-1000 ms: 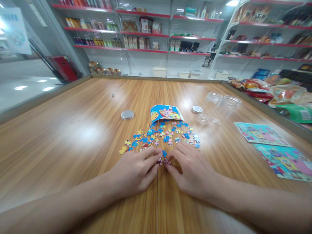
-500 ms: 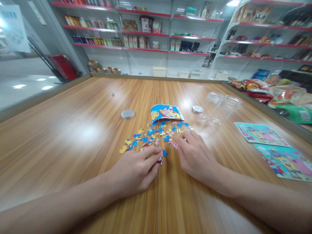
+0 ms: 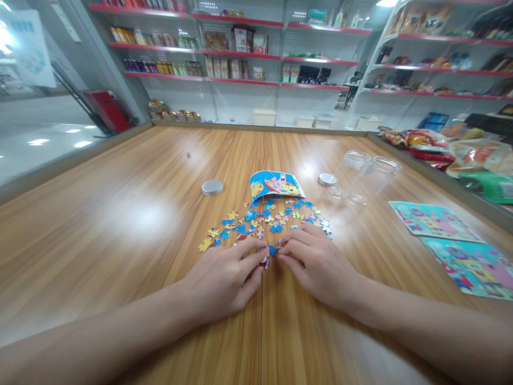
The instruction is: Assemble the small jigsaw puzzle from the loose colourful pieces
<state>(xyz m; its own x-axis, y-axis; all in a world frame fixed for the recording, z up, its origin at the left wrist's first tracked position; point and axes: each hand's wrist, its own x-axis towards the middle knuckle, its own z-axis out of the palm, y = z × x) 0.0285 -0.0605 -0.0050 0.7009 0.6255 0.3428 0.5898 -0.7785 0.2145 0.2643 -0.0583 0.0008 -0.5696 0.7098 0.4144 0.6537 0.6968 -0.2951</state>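
My left hand (image 3: 226, 275) is closed at the near edge of a scatter of jigsaw pieces, its fingertips on a pink and dark puzzle piece (image 3: 265, 261). Just to its right, my right hand (image 3: 316, 262) pinches a small pink puzzle piece (image 3: 279, 245), mostly hidden by the fingers. Between the two hands lies a blue puzzle piece (image 3: 273, 251). Beyond them spread loose blue, yellow and pink pieces (image 3: 240, 229). A curved cartoon picture card (image 3: 276, 185) stands behind the pile.
Silver lids (image 3: 212, 187) lie left and right of the card. Clear jars (image 3: 371, 174) stand at the back right. Two cartoon picture sheets (image 3: 436, 222) lie on the right. A raised edge (image 3: 256, 126) borders the wooden table, with bagged goods (image 3: 425, 147) beyond it.
My right hand has moved left and nearer to me, from the pink pieces to beside my left fingertips, with a pink piece in its pinch. My left hand has stayed nearly in place.
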